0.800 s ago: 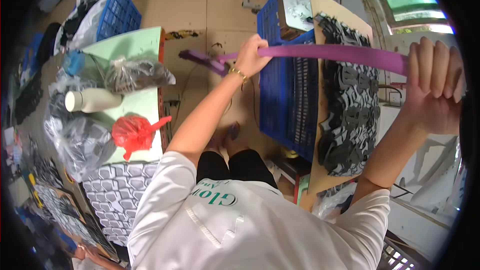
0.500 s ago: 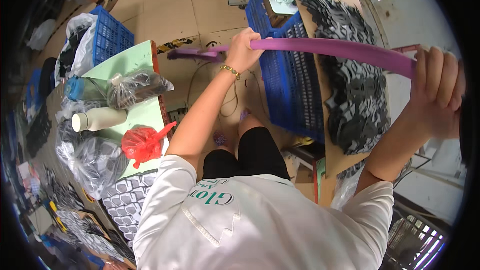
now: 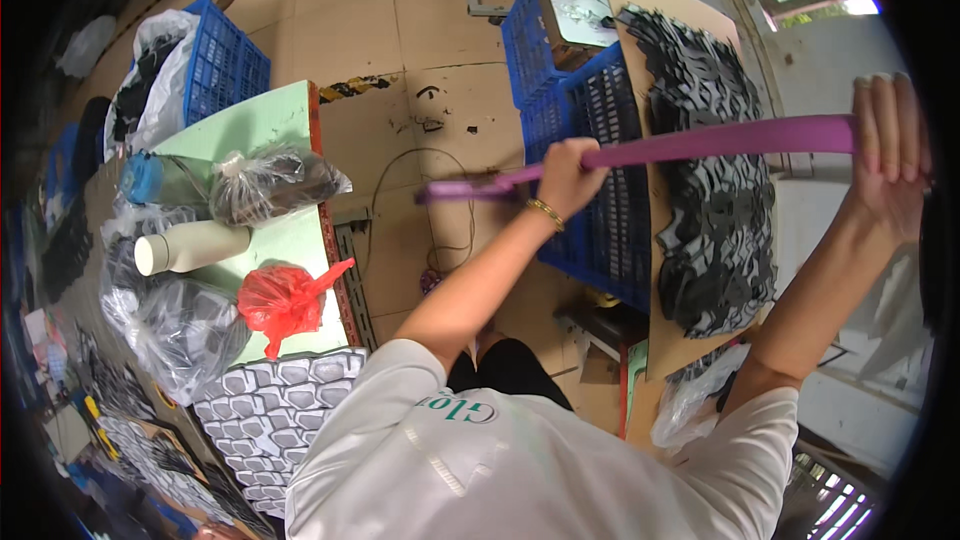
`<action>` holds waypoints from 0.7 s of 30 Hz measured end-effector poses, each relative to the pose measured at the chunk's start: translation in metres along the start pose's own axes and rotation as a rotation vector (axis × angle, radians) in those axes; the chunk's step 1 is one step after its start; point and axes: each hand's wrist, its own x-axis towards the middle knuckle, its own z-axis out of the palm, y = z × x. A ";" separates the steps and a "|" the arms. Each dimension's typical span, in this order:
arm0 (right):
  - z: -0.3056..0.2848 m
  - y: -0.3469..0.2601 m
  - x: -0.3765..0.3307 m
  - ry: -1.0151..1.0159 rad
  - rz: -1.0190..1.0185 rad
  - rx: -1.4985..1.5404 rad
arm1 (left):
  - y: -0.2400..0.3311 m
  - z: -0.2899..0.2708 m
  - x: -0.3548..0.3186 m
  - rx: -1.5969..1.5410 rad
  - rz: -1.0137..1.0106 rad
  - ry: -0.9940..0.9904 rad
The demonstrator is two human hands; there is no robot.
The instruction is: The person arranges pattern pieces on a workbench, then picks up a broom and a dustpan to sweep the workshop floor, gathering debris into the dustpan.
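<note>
My left hand (image 3: 570,176) is closed round a long purple pole (image 3: 715,142) partway along its length. My right hand (image 3: 890,135) is wrapped over the pole's near end at the far right, its fingers folded across it. The pole runs nearly level across the view, over a blue crate and a board of dark cut pieces. Beyond my left hand its far end narrows into a purple head over the floor, blurred by motion, so I cannot tell its exact kind.
On the left, a pale green table (image 3: 285,110) bears a cream bottle (image 3: 195,248), a red plastic bag (image 3: 285,302) and clear bags. Blue crates (image 3: 600,180) and a board of dark cut pieces (image 3: 715,190) stand on the right. A cable (image 3: 372,210) and dark scraps (image 3: 430,125) lie on the floor.
My left hand has moved right and nearer to me along with the pole. The pole's far end has swung right, away from the green table. My right hand keeps hold of the near end.
</note>
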 end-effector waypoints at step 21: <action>-0.051 0.028 0.041 0.227 -0.179 0.072 | -0.047 0.012 0.118 0.162 0.074 0.081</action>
